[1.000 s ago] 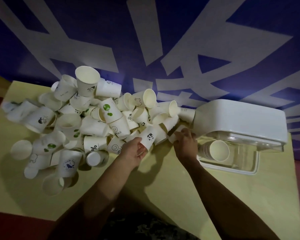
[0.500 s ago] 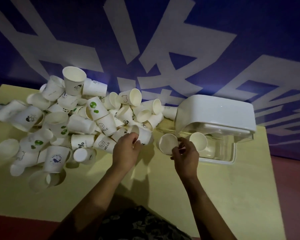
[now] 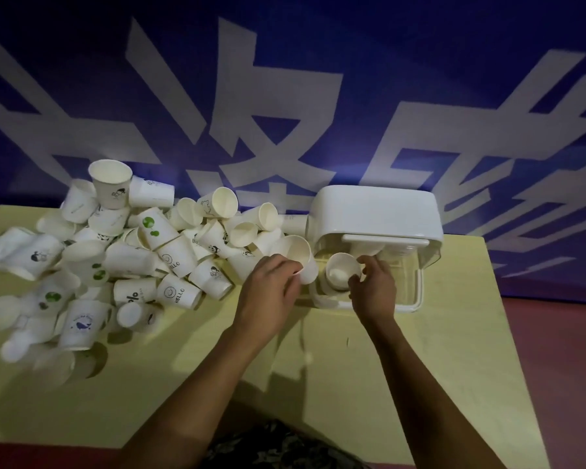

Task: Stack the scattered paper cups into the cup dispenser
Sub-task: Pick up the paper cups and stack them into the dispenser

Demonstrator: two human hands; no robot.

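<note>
Fingers of the right hand (image 3: 374,287) pinch the rim of a paper cup (image 3: 342,273) at the mouth of the clear cup dispenser (image 3: 374,211), prob. to nest it onto the stack inside, w/ the left hand (image 3: 271,286) pinching a second cup (image 3: 300,257) just left of it, likely queued next. Dozens more lie in a loose cup pile (image 3: 122,258) to the left on a pale yellow table (image 3: 437,350), w/ a blue banner (image 3: 318,79) w/ white characters on the far side; room is dim.
</note>
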